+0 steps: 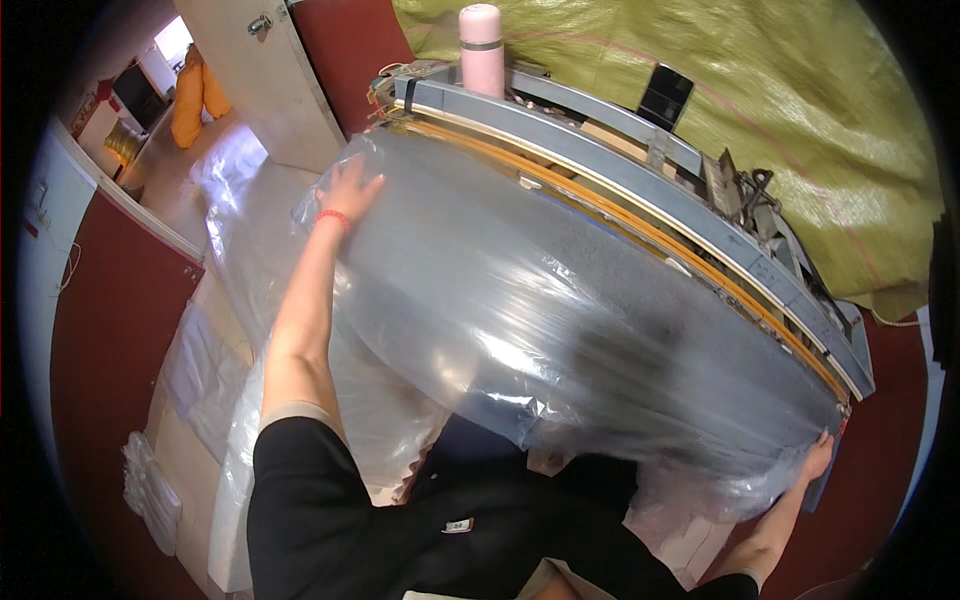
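A wide clear plastic sheet (480,290) is spread over the grey front of a long metal-framed machine (600,165) and hangs in folds toward my body. My left hand (348,196), a red band at its wrist, lies on the sheet near the machine's left end with fingers spread. At the far right end, my right hand (820,456) has its fingers bent around the sheet's edge, partly hidden by the angle. Orange-yellow strips (640,230) run along the machine just beyond the sheet.
A pink bottle (482,55) and a dark phone (665,97) stand on the machine's back rails, near metal tools (752,195). Behind hangs a yellow-green tarp (800,130). More plastic (235,190) lies left, by an open door (262,80). A bundled plastic piece (150,495) rests lower left.
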The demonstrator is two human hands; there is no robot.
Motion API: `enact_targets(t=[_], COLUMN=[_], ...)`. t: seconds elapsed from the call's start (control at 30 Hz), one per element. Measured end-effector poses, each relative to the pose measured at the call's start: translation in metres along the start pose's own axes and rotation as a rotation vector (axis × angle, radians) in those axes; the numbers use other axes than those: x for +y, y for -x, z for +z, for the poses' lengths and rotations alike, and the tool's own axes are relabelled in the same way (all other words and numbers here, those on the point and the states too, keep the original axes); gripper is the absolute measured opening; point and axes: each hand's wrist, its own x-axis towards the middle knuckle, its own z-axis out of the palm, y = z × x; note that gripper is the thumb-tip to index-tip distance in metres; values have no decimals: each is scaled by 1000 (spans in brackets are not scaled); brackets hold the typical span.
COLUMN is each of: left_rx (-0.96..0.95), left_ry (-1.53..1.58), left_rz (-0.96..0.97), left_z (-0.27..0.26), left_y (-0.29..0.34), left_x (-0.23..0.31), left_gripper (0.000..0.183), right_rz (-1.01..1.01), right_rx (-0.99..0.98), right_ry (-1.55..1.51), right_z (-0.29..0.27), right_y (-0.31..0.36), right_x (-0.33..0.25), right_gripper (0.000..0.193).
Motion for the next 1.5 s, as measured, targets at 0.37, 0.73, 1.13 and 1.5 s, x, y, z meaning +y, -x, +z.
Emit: enact_targets(t=[0.37,0.73,1.13,1.5], left_rx=[192,235,698,387], left_ry=[589,236,699,884], left_rz=[40,-251,-390,810], left_z=[-12,137,11,-154], left_y=[-68,102,192,299], left_x=[-50,-258,-248,-17], left_gripper=[50,24,9,8], right_rz=[17,-272,-996,-1899], right_rx=[-92,107,-172,-902], right_ry=[169,-533,-815,-1374], right_z=[25,-27,-120,-238], right_y=[-41,-76,89,437], right_x=[-12,-44,-353,-529], right_gripper=[39,39,14,50])
